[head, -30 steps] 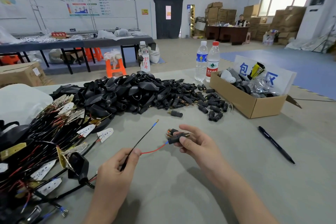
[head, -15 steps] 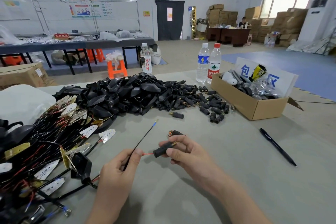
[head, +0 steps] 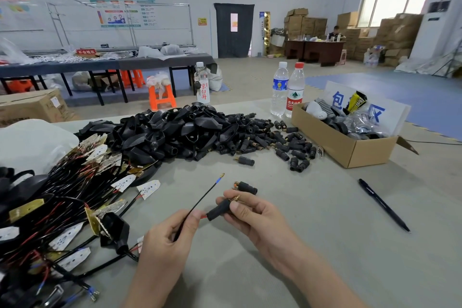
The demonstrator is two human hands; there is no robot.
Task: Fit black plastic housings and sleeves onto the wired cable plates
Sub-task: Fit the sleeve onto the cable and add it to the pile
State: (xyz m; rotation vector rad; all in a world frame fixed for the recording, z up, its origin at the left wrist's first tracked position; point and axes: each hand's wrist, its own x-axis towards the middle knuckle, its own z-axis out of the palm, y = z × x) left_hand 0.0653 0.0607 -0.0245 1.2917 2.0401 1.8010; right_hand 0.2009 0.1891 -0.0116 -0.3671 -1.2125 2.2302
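Note:
My right hand (head: 252, 217) pinches a short black sleeve (head: 218, 210) with a brass tip at its far end; a red wire enters its near end. My left hand (head: 165, 240) pinches that red wire together with a black wire (head: 200, 201), whose blue-and-brass terminal points up and away. Another black sleeve (head: 246, 187) lies on the table just beyond my right fingers. A black housing (head: 113, 232) sits on a plate left of my left hand. A heap of black housings and sleeves (head: 195, 132) covers the table's middle. Wired plates (head: 57, 207) lie tangled at the left.
A cardboard box (head: 337, 147) of parts stands at the right, with two water bottles (head: 287, 90) behind it and a third bottle (head: 202, 87) further left. A black pen (head: 383, 205) lies right of my hands. A white bag (head: 27, 142) sits at far left.
My right hand has slid the sleeve along the red wire toward my left hand, so only a short bit of red wire shows between them now. The left hand has barely moved.

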